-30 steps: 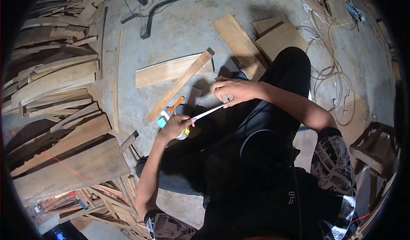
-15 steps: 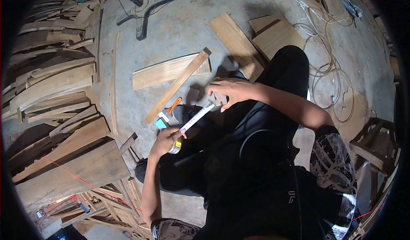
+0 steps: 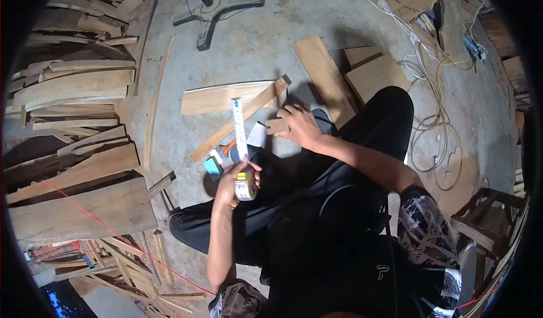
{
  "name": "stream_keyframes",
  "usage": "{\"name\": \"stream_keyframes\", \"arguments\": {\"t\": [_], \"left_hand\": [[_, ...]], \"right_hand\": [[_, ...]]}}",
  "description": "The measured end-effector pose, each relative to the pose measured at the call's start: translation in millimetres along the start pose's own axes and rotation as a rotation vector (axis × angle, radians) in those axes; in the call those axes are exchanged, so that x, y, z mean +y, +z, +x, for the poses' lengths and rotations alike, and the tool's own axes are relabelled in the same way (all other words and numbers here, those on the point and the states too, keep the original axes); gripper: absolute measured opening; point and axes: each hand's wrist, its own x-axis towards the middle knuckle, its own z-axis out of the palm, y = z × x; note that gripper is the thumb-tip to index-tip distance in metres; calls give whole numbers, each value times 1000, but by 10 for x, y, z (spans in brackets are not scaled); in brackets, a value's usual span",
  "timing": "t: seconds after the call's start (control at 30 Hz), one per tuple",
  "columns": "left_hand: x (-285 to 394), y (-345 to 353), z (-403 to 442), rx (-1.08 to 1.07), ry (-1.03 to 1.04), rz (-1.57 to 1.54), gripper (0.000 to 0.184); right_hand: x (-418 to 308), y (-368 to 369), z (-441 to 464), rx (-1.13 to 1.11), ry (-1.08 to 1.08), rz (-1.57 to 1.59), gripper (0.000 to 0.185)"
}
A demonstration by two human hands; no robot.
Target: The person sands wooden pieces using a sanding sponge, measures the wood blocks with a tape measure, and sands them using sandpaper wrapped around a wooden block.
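Note:
My left hand (image 3: 227, 187) is closed around a yellow and silver tape measure (image 3: 245, 189). Its white blade (image 3: 240, 127) sticks out, pointing away from me over a wooden strip (image 3: 257, 104). A small wooden block (image 3: 276, 127) is gripped in my right hand (image 3: 304, 128), apart from the blade. Just left of that block stands a pale, white-faced piece (image 3: 257, 135). Near my left hand lie a brush with an orange handle (image 3: 228, 148), partly behind the blade, and a teal-faced block (image 3: 213, 166).
A pale board (image 3: 206, 99) lies under the strip on the concrete floor. Farther right are a long plank (image 3: 322, 72) and wide boards (image 3: 382, 78). Stacked lumber (image 3: 73, 86) lines the left. A black stand base (image 3: 212, 15) stands ahead; coiled cables (image 3: 432, 126) lie right.
My left hand has moved right with the tape measure, and the blade has swung away from my right hand to point forward. The block in my right hand has been turned.

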Motion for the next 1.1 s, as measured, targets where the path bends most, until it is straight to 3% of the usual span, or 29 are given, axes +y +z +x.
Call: {"name": "stream_keyframes", "arguments": {"t": [0.1,0.27,0.4,0.47,0.5,0.73,0.9,1.03,1.1], "left_hand": [[-133,-12,29,-31,-78,43,43],[-251,54,205,-110,-130,-26,44],[-313,172,392,-164,-140,-43,44],[-377,205,487,-161,-116,-41,43],[-375,227,493,-143,-111,-28,44],[-269,152,474,-169,-121,-1,45],[-334,106,405,-147,-128,-17,45],[-350,85,415,-143,-128,-8,47],[-346,99,421,-142,-120,0,48]], "right_hand": [[-60,58,190,174,87,59,49],[62,29,255,114,111,58,56],[70,-72,256,79,95,108,77],[29,-144,267,5,212,211,86],[32,-166,272,64,118,181,95],[-43,-256,234,-19,63,71,93],[59,-176,269,-9,-81,87,73],[4,-194,250,-7,-59,0,67],[68,-143,278,121,-145,58,62]]}}
